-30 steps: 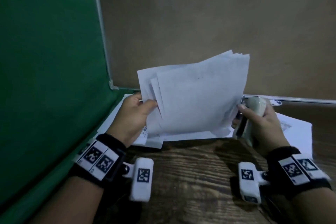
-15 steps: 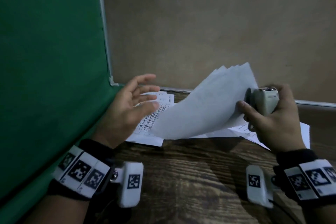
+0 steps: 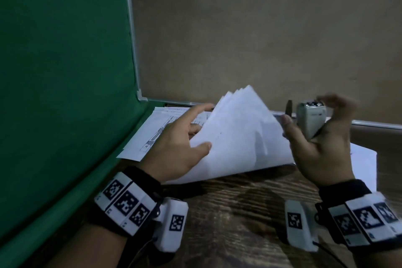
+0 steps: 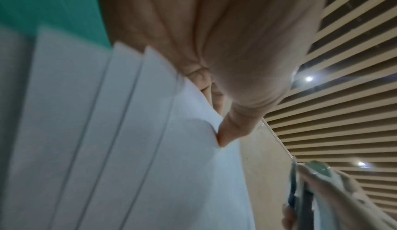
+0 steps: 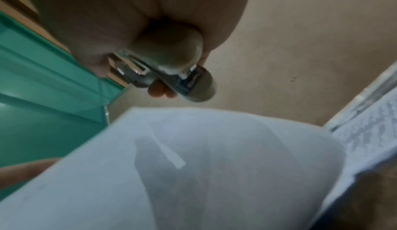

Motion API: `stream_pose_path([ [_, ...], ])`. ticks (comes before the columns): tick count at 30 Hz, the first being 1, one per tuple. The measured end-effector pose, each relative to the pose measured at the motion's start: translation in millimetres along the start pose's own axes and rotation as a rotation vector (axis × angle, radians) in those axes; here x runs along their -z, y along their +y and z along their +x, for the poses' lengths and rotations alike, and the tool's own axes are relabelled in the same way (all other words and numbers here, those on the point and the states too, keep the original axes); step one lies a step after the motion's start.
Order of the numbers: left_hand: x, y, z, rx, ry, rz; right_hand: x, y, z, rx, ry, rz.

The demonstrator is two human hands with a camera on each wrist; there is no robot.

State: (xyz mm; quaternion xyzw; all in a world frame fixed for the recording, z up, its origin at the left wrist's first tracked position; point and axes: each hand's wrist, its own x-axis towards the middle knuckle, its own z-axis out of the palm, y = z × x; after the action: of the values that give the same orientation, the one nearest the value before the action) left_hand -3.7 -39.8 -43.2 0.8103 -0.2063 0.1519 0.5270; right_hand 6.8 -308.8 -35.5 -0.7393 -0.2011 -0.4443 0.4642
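Note:
A sheaf of white papers (image 3: 239, 137) stands tilted above the table, its sheets fanned at the top corner. My left hand (image 3: 180, 143) pinches its left edge, with the thumb (image 4: 225, 135) on the front and the fingers behind. My right hand (image 3: 315, 148) holds a pale grey stapler (image 3: 311, 119) upright at the sheaf's right corner, thumb by its mouth and upper fingers lifted and blurred. In the right wrist view the stapler (image 5: 171, 74) sits just above the sheaf's edge (image 5: 193, 148). Whether it touches the paper I cannot tell.
Printed sheets (image 3: 156, 132) lie flat on the dark wooden table (image 3: 239, 213) behind the sheaf, and more paper (image 3: 365, 159) lies to the right. A green board (image 3: 65, 93) walls the left side and a brown wall (image 3: 261, 28) stands behind.
My left hand let go of the sheaf half a second ago and now pinches it again. The right hand's upper fingers have lifted off the stapler. The sheaf has tilted lower.

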Motion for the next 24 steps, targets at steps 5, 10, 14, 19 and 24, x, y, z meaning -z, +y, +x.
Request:
stream_pose_path([
  [5,1.4,-4.1,-0.7,0.02,-0.169,0.012,-8.7,-23.0,-7.8,-0.184,-0.442,0.184],
  [10,2.8,-13.3,1.9,0.043,-0.234,0.125,-19.4,-24.4,-15.4,-0.33,-0.829,0.113],
  [14,3.5,-11.7,1.0,0.044,-0.194,0.04,-19.7,-23.4,-14.2,-0.286,-0.846,0.007],
  [19,-2.8,-14.4,0.7,0.021,-0.232,-0.013,-18.4,-24.7,-13.7,-0.234,-0.815,-0.038],
  [24,-6.4,-13.1,1.9,0.019,-0.21,-0.051,-21.4,-26.4,-15.5,-0.207,-0.754,-0.066],
])
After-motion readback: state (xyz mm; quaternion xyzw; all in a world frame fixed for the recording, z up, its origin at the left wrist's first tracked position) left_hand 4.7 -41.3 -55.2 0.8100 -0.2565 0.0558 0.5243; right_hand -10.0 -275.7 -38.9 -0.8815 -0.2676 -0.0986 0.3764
